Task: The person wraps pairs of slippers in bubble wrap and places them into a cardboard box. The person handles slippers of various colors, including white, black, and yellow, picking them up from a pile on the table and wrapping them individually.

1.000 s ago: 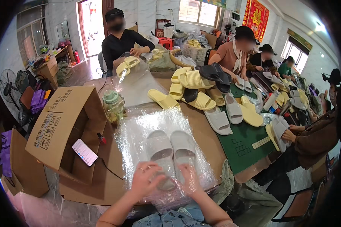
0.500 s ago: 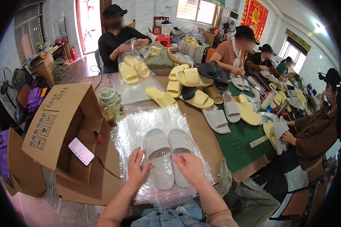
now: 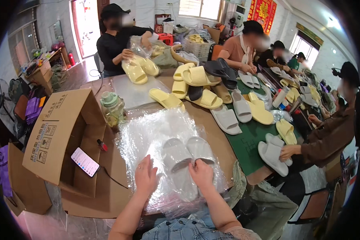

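Observation:
A pair of grey slide slippers (image 3: 176,156) lies side by side under clear plastic film, on a stack of clear plastic bags (image 3: 148,132) before me. My right hand (image 3: 202,174) is closed at the middle of the right slipper, its fingers pinching the film there; whether the slipper is also gripped is hidden. To the left of the pair, my left hand (image 3: 146,176) rests on the bags with its fingers stretched out, holding nothing.
Yellow, black and grey slippers (image 3: 200,78) are heaped beyond the stack. A cardboard box (image 3: 64,132) holding a phone (image 3: 85,162) stands left, near a green-lidded jar (image 3: 113,108). Several co-workers sit or stand around, one with grey slippers (image 3: 273,156) on the green mat (image 3: 248,144).
The grey pair has shifted right on the stack, and my right hand has moved slightly right with it. A co-worker at right has lowered a grey pair toward the mat's edge.

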{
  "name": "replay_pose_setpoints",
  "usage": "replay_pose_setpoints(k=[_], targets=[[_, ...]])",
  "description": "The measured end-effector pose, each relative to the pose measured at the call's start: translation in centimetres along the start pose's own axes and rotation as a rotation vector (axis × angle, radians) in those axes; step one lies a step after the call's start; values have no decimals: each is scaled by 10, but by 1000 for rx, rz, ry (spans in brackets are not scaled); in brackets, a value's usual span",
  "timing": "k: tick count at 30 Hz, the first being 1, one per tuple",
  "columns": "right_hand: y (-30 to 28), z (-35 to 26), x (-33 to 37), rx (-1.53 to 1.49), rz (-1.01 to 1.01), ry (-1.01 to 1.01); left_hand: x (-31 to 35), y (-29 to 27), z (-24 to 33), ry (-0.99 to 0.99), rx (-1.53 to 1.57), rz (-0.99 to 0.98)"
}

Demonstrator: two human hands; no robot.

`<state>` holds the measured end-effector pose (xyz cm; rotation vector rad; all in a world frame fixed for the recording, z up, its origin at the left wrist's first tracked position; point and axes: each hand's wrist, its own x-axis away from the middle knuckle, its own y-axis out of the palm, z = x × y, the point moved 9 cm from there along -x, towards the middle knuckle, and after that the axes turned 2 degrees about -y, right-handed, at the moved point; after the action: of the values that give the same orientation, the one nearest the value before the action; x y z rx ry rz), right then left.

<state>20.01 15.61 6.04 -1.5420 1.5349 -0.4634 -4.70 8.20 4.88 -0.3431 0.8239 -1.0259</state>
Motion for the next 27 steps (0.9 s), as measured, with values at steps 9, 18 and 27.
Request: replay_pose_setpoints(k=[9,18,27], targets=[[-190,119,167,26,620,113,10,9,-21,-218,353,0],[-179,385,428,90,1052,1072,4,8,-10,4,21,0],[-189,374,250,174,937,564,4,-4,1,43,-18,72]])
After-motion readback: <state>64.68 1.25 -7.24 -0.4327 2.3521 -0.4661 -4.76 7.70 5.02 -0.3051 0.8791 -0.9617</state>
